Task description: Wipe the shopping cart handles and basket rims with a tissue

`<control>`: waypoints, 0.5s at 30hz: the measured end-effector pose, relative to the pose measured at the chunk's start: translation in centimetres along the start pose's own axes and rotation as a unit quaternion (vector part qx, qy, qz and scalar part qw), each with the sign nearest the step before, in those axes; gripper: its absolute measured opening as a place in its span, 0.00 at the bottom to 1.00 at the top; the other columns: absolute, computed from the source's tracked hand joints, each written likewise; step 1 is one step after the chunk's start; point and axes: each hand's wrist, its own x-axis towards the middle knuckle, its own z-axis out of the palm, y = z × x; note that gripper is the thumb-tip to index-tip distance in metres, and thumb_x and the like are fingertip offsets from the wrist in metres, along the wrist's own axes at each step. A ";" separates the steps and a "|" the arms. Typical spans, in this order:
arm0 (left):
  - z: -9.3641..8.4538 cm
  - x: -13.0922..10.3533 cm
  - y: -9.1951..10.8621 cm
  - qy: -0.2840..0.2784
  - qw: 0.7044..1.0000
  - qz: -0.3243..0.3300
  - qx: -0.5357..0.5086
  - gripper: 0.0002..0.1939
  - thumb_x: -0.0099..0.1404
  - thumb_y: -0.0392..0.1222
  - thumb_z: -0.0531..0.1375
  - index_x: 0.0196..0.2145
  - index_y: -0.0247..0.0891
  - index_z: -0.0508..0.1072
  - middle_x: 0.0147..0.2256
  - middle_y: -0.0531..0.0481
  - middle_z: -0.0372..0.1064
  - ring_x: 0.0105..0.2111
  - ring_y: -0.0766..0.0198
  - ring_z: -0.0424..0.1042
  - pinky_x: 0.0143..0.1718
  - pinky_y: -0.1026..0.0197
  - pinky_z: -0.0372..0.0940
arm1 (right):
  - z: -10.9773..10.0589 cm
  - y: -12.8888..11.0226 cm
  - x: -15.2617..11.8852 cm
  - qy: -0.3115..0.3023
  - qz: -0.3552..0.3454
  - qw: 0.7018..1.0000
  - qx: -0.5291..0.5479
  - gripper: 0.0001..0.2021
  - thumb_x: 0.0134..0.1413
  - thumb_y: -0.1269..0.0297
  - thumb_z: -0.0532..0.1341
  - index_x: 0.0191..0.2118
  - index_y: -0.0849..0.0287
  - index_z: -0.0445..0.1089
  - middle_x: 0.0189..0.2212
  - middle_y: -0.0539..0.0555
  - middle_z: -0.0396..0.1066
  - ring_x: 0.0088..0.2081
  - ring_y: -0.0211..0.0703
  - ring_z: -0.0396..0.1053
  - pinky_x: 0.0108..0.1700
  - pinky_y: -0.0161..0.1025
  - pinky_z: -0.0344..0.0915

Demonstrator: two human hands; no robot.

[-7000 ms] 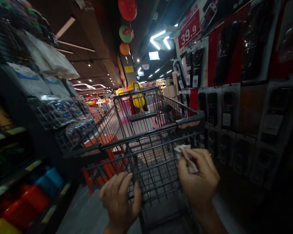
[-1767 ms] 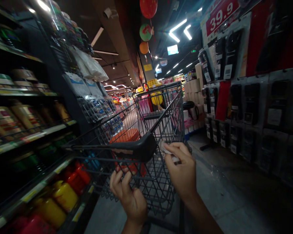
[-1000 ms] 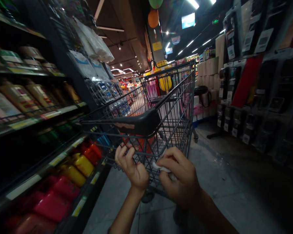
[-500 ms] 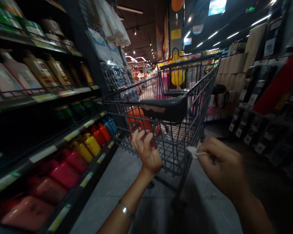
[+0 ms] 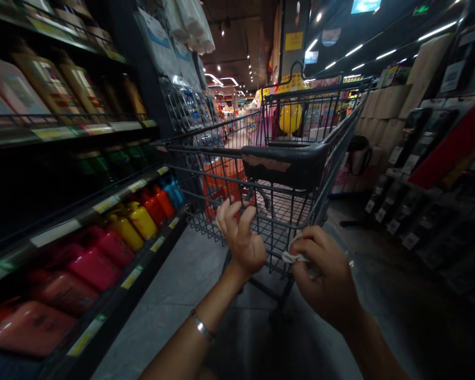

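Note:
A dark wire shopping cart [image 5: 283, 166] stands in front of me, its black plastic panel worn and chipped. My left hand [image 5: 241, 237] is up against the near side of the basket, its fingers loosely bent and apart, with nothing seen between them and the thumb. Whether those fingertips touch the wires I cannot tell. A silver bracelet [image 5: 201, 325] circles the left wrist. Beside the basket's lower right corner, my right hand [image 5: 326, 272] pinches a crumpled white cloth [image 5: 291, 257]. Part of the cloth is hidden by the fingers.
Shelves [image 5: 55, 232] of colourful pump bottles [image 5: 142, 219] line my left. Packaged goods [image 5: 411, 211] hang on the right. An orange object [image 5: 221, 182] shows through the cart's wires. Grey floor [image 5: 170, 279] lies below, and an aisle runs on ahead.
My right hand has moved left with the white cloth, up to the cart's corner. The left hand keeps its bent pose. The view has shifted slightly.

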 end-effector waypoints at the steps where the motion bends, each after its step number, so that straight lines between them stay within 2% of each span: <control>1: 0.0 0.0 0.0 0.001 1.000 0.000 0.001 0.22 0.55 0.33 0.49 0.47 0.41 0.65 0.49 0.44 0.60 0.58 0.53 0.55 0.60 0.43 0.52 | 0.0 -0.1 -0.3 0.009 -0.010 1.000 -0.021 0.11 0.50 0.81 0.52 0.31 0.57 0.65 0.32 0.52 0.63 0.33 0.39 0.66 0.33 0.36 0.65; 6: -0.1 0.0 0.1 0.000 1.000 0.000 0.000 0.22 0.55 0.32 0.48 0.48 0.42 0.65 0.49 0.44 0.60 0.58 0.53 0.56 0.59 0.43 0.53 | 0.6 -0.5 -3.7 0.036 -0.069 0.988 -0.135 0.11 0.55 0.78 0.55 0.34 0.55 0.70 0.35 0.54 0.68 0.35 0.41 0.68 0.35 0.38 0.70; 9: -0.2 0.1 0.3 -0.009 1.000 -0.008 0.000 0.23 0.55 0.31 0.48 0.48 0.41 0.65 0.49 0.43 0.60 0.58 0.52 0.55 0.60 0.42 0.52 | 1.3 0.0 -5.9 0.032 -0.068 0.985 -0.152 0.11 0.57 0.77 0.55 0.37 0.55 0.71 0.37 0.55 0.70 0.36 0.42 0.70 0.36 0.38 0.72; 12: -0.5 0.1 0.4 -0.024 1.000 -0.015 -0.001 0.24 0.55 0.31 0.48 0.49 0.41 0.65 0.49 0.43 0.60 0.59 0.52 0.54 0.61 0.42 0.51 | 1.7 0.8 -6.9 0.038 -0.079 0.985 -0.148 0.12 0.56 0.77 0.55 0.34 0.52 0.71 0.33 0.52 0.71 0.37 0.43 0.72 0.37 0.40 0.72; 15: -0.7 0.2 0.4 -0.037 0.999 -0.013 -0.001 0.25 0.55 0.31 0.48 0.50 0.42 0.64 0.50 0.44 0.60 0.59 0.52 0.54 0.61 0.42 0.52 | 1.5 1.7 -7.1 0.060 -0.016 0.990 -0.126 0.11 0.54 0.77 0.56 0.33 0.53 0.70 0.33 0.52 0.71 0.35 0.42 0.72 0.36 0.39 0.72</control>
